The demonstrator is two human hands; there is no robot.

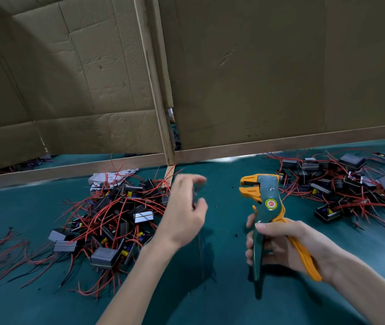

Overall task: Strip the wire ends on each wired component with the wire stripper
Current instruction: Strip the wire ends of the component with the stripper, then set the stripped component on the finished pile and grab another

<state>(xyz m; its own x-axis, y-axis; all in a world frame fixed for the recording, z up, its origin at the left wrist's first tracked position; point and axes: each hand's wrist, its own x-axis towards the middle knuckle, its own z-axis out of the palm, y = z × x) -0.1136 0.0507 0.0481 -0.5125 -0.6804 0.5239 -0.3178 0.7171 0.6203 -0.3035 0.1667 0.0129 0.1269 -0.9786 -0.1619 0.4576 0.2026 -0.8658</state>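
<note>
On the green bench (pixel 210 301), the right hand (pixel 287 245) grips the handles of the green-and-orange wire stripper (pixel 266 207), held upright with its orange jaws standing open and empty, pointing left. The left hand (pixel 184 207) hovers just right of the left pile of wired components (pixel 114 216), blurred; its fingers (pixel 194 179) are curled toward the thumb, perhaps pinching something small and dark, but I cannot tell whether they hold anything. A second pile of components (pixel 341 184) lies at the far right, by the cardboard wall (pixel 257 78). Small dark specks on the bench between the hands look like stripped insulation, which suggests some ends are done. Which pile is finished cannot be read here; judging by the size of both heaps, plenty of stripping probably remains.
</note>
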